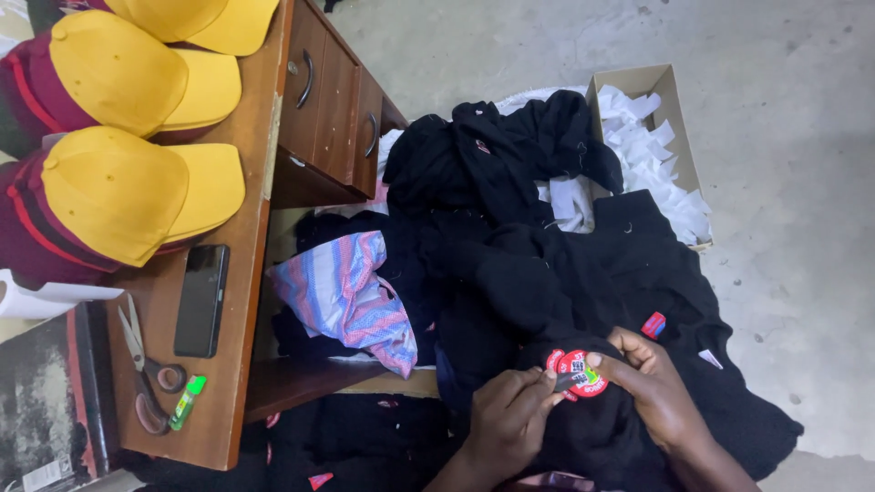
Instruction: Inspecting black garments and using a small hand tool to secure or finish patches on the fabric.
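Observation:
My left hand [507, 421] and my right hand [649, 384] meet over a black garment [583, 273] piled in front of me. Between their fingertips is a round red sticker [580, 373] with a small coloured patch, lying on the black cloth. My right thumb presses on its upper right edge while my left fingers pinch a grey strip at its left side. A smaller red tag [653, 324] sits on the cloth just above my right hand.
A wooden desk [246, 301] with drawers stands at left, bearing yellow caps [118, 191], a black phone [201, 300], scissors [144, 364] and a green lighter [187, 402]. A striped pink-blue bag [351, 296] lies beside it. A cardboard box [649, 82] of white paper scraps sits on the concrete floor.

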